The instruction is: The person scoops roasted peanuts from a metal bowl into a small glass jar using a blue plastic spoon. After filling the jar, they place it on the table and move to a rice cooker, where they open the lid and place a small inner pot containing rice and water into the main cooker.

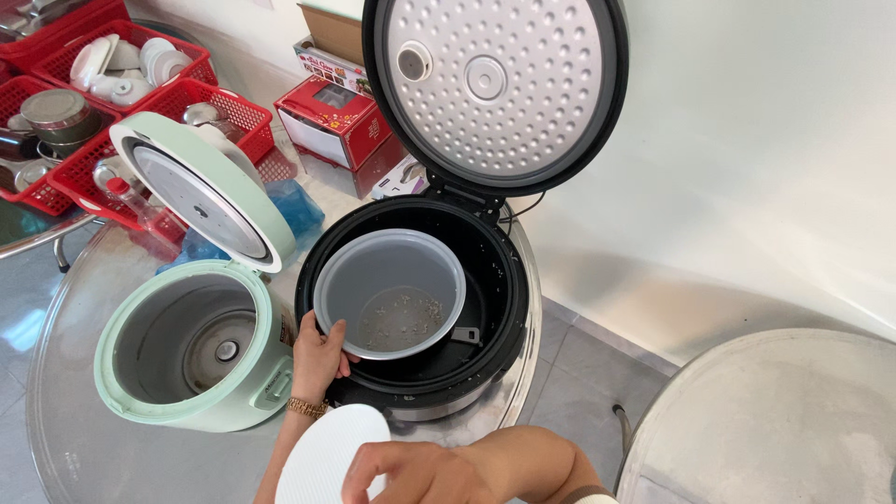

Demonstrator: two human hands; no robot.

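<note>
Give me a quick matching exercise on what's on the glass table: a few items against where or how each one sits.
Things:
1. clear plastic bowl
2. mint green cooker
3. white round lid
4. red baskets

States:
A. held in the right hand
B. at the table's far end, holding dishes
C. open and empty
D. in the black cooker, gripped by the left hand

Pairs: 1-D, 2-C, 3-A, 4-B

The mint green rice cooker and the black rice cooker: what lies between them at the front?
In the head view, the left hand lies between the mint green rice cooker and the black rice cooker, gripping the rim of the clear plastic bowl.
</note>
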